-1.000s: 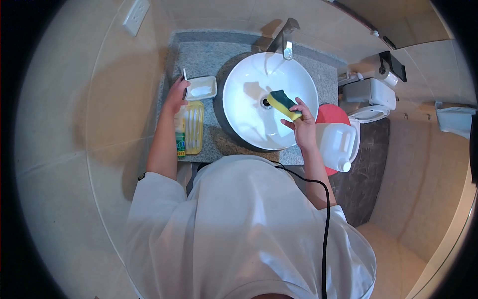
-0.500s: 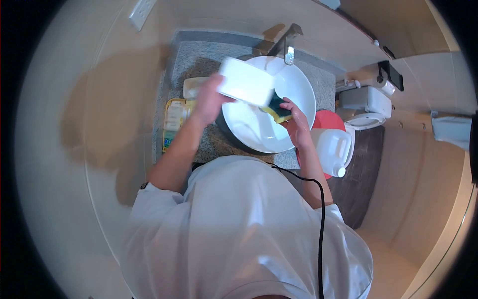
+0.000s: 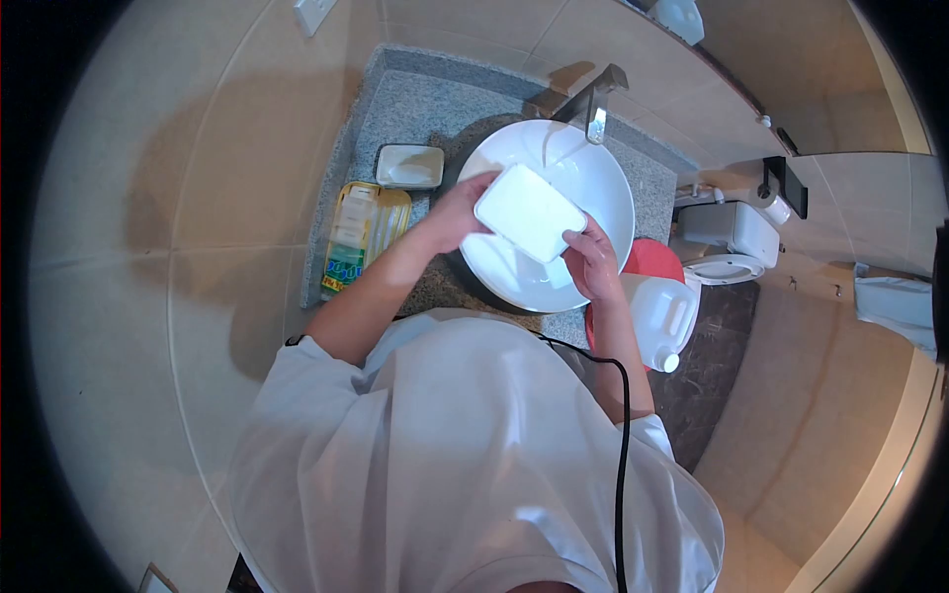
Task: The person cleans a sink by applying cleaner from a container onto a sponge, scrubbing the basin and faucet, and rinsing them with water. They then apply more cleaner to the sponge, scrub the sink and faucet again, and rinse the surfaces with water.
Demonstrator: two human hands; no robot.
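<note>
Both hands hold a white soap dish (image 3: pixel 529 211) over the basin (image 3: pixel 605 193) — left hand (image 3: pixel 463 210) gripping its edge, right hand (image 3: pixel 590 259) under it, sponge hidden. Scrubbing looks underway; rinsing remains. Beyond the basin, the faucet (image 3: pixel 596 99) runs.

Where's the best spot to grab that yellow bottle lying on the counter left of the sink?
Probably round the middle of the yellow bottle, coming down from above with fingers across its narrow width. It lies flat on the granite counter, long axis running toward the wall, with free space on both long sides; the white dish sits just beyond its far end.
</note>
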